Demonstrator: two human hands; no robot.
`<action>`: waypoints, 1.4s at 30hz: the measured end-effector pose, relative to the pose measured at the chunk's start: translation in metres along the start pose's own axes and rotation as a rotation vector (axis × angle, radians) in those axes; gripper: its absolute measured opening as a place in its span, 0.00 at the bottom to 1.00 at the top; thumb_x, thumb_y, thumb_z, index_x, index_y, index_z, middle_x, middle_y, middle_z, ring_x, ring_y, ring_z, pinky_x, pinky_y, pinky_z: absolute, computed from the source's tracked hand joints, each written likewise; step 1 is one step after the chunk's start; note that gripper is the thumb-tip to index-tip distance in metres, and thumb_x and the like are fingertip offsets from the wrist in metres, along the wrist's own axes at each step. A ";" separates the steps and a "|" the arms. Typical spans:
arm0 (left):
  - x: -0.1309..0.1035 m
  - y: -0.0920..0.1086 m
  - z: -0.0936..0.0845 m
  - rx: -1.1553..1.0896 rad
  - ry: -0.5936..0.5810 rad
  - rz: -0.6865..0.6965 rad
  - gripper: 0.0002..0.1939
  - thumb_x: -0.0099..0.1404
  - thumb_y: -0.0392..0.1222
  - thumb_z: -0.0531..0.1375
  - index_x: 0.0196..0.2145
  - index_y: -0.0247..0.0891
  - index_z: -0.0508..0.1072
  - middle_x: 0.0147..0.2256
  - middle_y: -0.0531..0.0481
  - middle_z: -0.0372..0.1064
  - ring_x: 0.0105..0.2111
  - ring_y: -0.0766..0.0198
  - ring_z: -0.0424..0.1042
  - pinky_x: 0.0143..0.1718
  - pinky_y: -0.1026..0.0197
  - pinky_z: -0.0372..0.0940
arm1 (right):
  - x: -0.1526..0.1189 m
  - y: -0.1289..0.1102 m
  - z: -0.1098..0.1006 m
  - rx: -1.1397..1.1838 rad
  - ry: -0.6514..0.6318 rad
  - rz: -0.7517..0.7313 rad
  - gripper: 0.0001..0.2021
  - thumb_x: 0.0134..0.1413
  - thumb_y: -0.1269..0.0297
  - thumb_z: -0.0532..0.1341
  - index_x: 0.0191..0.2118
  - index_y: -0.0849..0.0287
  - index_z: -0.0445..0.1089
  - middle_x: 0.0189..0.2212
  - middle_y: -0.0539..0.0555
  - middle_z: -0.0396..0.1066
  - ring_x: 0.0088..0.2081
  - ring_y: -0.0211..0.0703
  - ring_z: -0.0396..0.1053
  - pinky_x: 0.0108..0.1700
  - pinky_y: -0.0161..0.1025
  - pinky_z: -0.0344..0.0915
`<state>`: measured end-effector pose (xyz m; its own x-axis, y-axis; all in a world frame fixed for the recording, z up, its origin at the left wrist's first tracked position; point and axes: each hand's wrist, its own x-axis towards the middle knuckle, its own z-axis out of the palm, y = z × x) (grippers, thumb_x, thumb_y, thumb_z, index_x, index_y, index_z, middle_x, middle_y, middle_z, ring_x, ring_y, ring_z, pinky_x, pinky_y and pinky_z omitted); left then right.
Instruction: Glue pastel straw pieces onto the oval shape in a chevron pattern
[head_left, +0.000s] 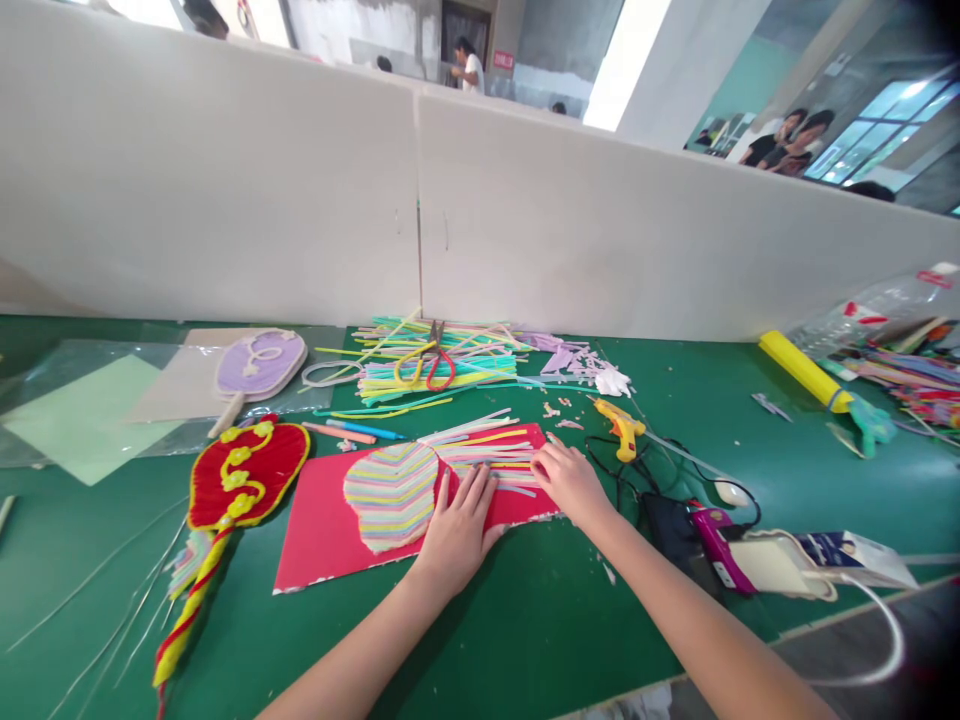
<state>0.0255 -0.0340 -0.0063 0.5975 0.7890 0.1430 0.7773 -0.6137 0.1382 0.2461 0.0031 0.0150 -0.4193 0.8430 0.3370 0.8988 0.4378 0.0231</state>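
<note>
A red card (315,520) lies on the green table, with striped pastel pipe cleaners (394,495) set side by side in a rounded shape on it. Loose pipe cleaner ends (480,440) fan out from its right side. My left hand (461,520) lies flat over the shape's right edge and the loose ends, fingers stretched out. At the tips of those ends, my right hand (568,480) has its fingers pinched together on a pipe cleaner. The exact grip is partly hidden by the fingers. Right of the card lies a yellow glue gun (621,428).
Behind the card is a pile of pipe cleaners (480,375) with scissors (426,365) on top. A red and yellow fan (247,475) and a purple fan (261,365) lie left. Cables, a power bank-like box (724,550) and a bottle (874,310) are right. A white partition (562,220) stands behind.
</note>
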 end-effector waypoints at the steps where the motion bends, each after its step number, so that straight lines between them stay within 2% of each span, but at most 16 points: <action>1: 0.000 0.000 -0.001 -0.003 -0.004 0.001 0.30 0.69 0.52 0.48 0.63 0.33 0.54 0.65 0.42 0.48 0.64 0.50 0.50 0.61 0.38 0.49 | 0.001 -0.001 0.000 -0.002 0.014 0.001 0.08 0.58 0.72 0.56 0.28 0.57 0.66 0.27 0.52 0.70 0.37 0.45 0.71 0.39 0.39 0.60; 7: 0.001 0.000 -0.003 -0.026 -0.028 -0.005 0.30 0.70 0.53 0.47 0.64 0.33 0.54 0.65 0.43 0.46 0.64 0.50 0.50 0.60 0.37 0.49 | 0.000 0.001 0.003 0.061 0.064 0.019 0.06 0.56 0.73 0.55 0.30 0.57 0.64 0.25 0.50 0.69 0.31 0.41 0.69 0.38 0.39 0.61; 12: 0.000 -0.001 -0.001 -0.034 -0.018 -0.012 0.30 0.70 0.53 0.47 0.63 0.35 0.54 0.65 0.43 0.47 0.64 0.51 0.50 0.61 0.38 0.48 | -0.005 0.005 0.006 0.072 0.086 -0.006 0.07 0.60 0.71 0.54 0.31 0.57 0.65 0.27 0.51 0.70 0.33 0.41 0.69 0.38 0.38 0.61; 17: -0.001 -0.001 0.002 -0.051 -0.008 -0.019 0.30 0.70 0.54 0.45 0.64 0.36 0.54 0.65 0.45 0.47 0.64 0.52 0.49 0.61 0.39 0.48 | -0.008 0.010 0.003 0.010 0.087 -0.131 0.08 0.63 0.69 0.53 0.34 0.60 0.69 0.31 0.53 0.71 0.37 0.42 0.69 0.39 0.39 0.59; 21: 0.000 -0.001 0.002 -0.048 -0.009 -0.019 0.30 0.70 0.54 0.45 0.64 0.36 0.54 0.65 0.44 0.47 0.64 0.52 0.49 0.61 0.38 0.48 | -0.010 0.016 0.003 -0.024 0.088 -0.257 0.10 0.63 0.72 0.52 0.36 0.60 0.71 0.31 0.54 0.72 0.37 0.42 0.68 0.40 0.40 0.59; 25: 0.000 -0.002 0.002 -0.048 -0.010 -0.020 0.30 0.70 0.54 0.45 0.64 0.36 0.54 0.65 0.44 0.47 0.64 0.52 0.49 0.61 0.39 0.47 | -0.010 0.021 0.005 -0.004 0.106 -0.297 0.11 0.63 0.73 0.52 0.37 0.61 0.71 0.32 0.54 0.73 0.38 0.43 0.67 0.41 0.41 0.59; 30: 0.000 -0.002 0.003 -0.044 -0.004 -0.014 0.30 0.70 0.54 0.45 0.64 0.36 0.53 0.65 0.44 0.47 0.64 0.52 0.49 0.61 0.39 0.47 | -0.009 0.020 0.006 0.028 0.110 -0.266 0.10 0.63 0.72 0.52 0.36 0.61 0.71 0.32 0.54 0.73 0.37 0.42 0.68 0.40 0.40 0.58; 37: 0.000 -0.001 0.002 -0.046 -0.008 -0.023 0.30 0.70 0.53 0.46 0.64 0.36 0.53 0.65 0.44 0.48 0.64 0.52 0.49 0.62 0.39 0.47 | -0.013 0.014 0.007 0.145 0.083 -0.033 0.09 0.63 0.68 0.53 0.37 0.58 0.71 0.34 0.53 0.74 0.38 0.42 0.70 0.40 0.38 0.60; 42: 0.000 0.000 0.000 -0.036 -0.017 -0.017 0.30 0.69 0.53 0.47 0.64 0.36 0.54 0.65 0.42 0.48 0.64 0.51 0.50 0.61 0.38 0.47 | -0.014 0.014 0.009 0.142 0.085 -0.041 0.10 0.63 0.69 0.53 0.36 0.58 0.71 0.33 0.53 0.74 0.38 0.43 0.70 0.40 0.38 0.60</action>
<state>0.0254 -0.0338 -0.0065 0.5880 0.7994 0.1235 0.7799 -0.6007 0.1755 0.2634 -0.0004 0.0023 -0.4379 0.7966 0.4167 0.8514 0.5163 -0.0924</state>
